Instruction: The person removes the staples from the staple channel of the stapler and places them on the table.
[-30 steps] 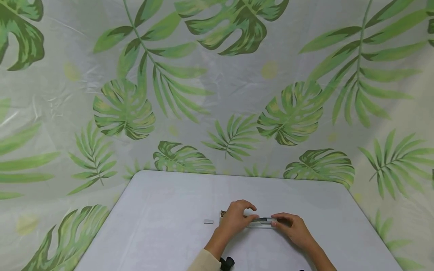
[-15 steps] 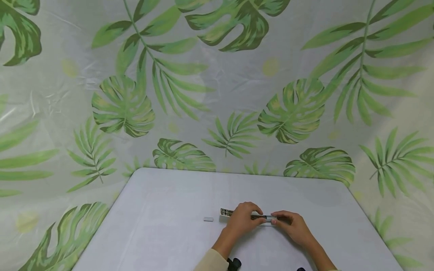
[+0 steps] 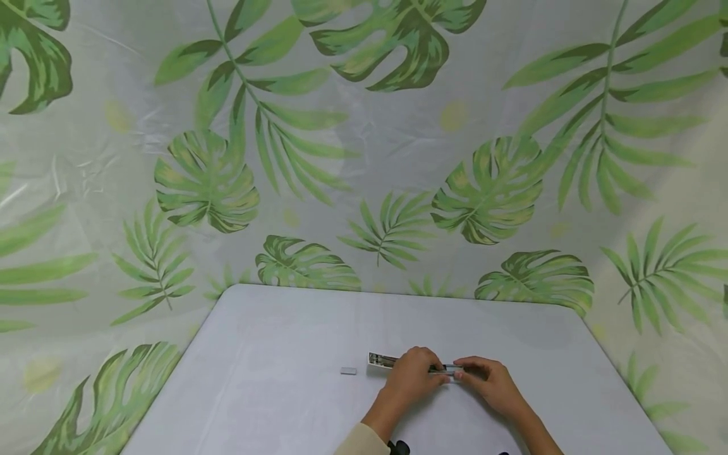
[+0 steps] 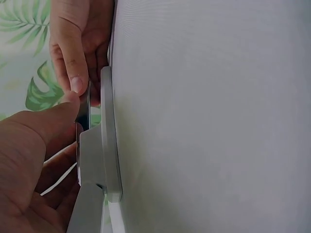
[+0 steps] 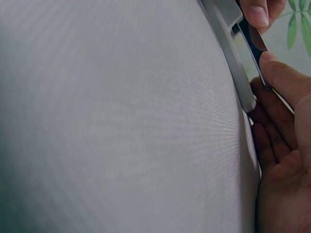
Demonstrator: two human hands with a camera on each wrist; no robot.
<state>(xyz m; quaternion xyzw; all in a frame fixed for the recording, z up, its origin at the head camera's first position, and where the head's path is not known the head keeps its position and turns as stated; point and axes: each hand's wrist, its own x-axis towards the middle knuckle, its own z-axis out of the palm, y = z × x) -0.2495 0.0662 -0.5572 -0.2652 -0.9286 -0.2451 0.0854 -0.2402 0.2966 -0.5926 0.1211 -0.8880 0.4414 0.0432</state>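
Note:
A light grey stapler point(image 3: 378, 360) lies lengthwise on the table, its top cover swung open to the left and its dark metal magazine exposed. My left hand point(image 3: 411, 379) reaches over its middle, thumb and fingers pinching the magazine from both sides. At the stapler's right end, my right hand point(image 3: 496, 384) pinches the magazine's tip between thumb and forefinger. Seen from the left wrist, the grey base point(image 4: 111, 141) runs along the table below both thumbs. The right wrist view shows the thin metal magazine point(image 5: 253, 53) raised apart from the base.
A small grey strip that looks like staples point(image 3: 349, 371) lies left of the stapler. The white table point(image 3: 273, 392) ends at a leaf-patterned curtain point(image 3: 392, 158) behind it. Black wrist camera parts point(image 3: 400, 447) show at the bottom edge.
My left hand has slid right along the stapler toward the right hand, uncovering the opened cover's left end. The right hand keeps its pinch in nearly the same place.

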